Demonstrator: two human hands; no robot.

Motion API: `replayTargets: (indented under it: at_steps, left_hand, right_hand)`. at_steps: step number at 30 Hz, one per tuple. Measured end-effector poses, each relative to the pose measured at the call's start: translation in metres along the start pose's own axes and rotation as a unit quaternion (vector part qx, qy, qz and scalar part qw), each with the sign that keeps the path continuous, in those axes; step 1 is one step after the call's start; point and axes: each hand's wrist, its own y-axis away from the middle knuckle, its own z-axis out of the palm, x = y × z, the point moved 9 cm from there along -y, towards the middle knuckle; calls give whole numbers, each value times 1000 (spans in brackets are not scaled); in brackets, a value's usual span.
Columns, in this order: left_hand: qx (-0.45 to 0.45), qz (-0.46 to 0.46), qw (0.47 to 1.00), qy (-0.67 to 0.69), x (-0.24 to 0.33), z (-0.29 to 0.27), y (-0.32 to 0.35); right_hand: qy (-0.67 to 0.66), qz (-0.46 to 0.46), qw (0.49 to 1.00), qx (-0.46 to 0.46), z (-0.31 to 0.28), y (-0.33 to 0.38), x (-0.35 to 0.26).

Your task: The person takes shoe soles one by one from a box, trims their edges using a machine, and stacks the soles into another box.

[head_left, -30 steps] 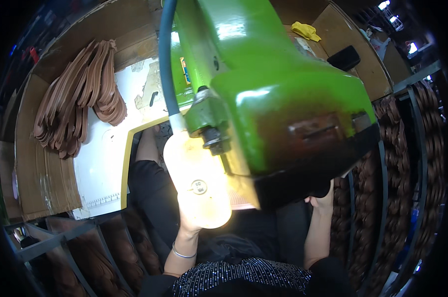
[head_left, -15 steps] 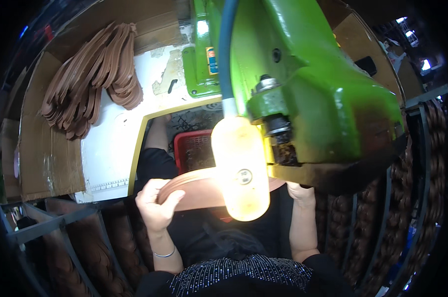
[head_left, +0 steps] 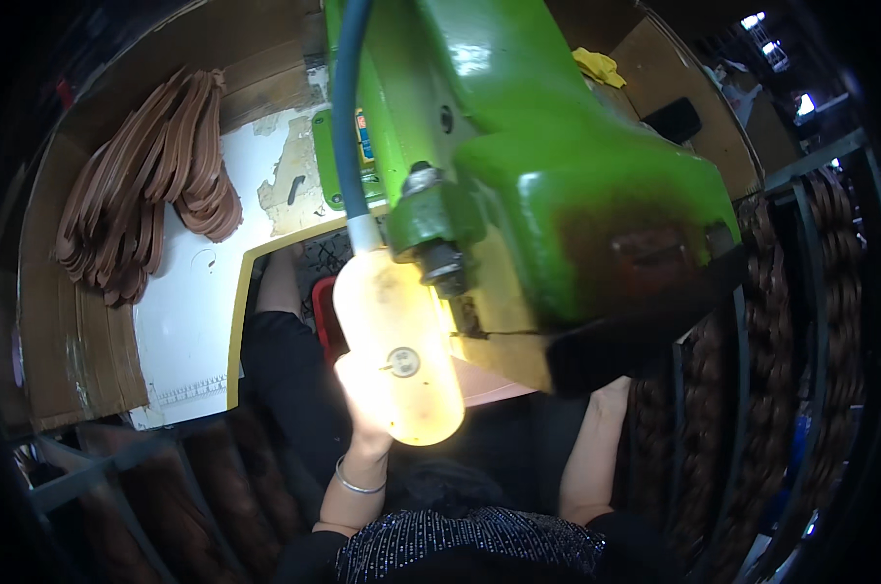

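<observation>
Now the left hand (head_left: 360,404) and right hand (head_left: 612,386), grips I can't tell, flank the pinkish strip (head_left: 489,383) right of the surface's (head_left: 182,331) yellow edge, and that blocking lamp (head_left: 396,316) could let it skew unseen!

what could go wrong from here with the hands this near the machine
The lit lamp partly hides the left hand and its glare washes it out, so a slipping grip might go unseen.
The right hand is mostly hidden by the green machine, so it could stray near moving parts unnoticed.
The bracelet on the left wrist might snag.
</observation>
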Motion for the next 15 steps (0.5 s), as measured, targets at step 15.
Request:
replayTargets:
  at_steps: [15]
  left_hand:
    - [161, -58, 983, 67, 52, -114, 23]
  right_hand:
    - [60, -80, 982, -162, 151, 10, -7]
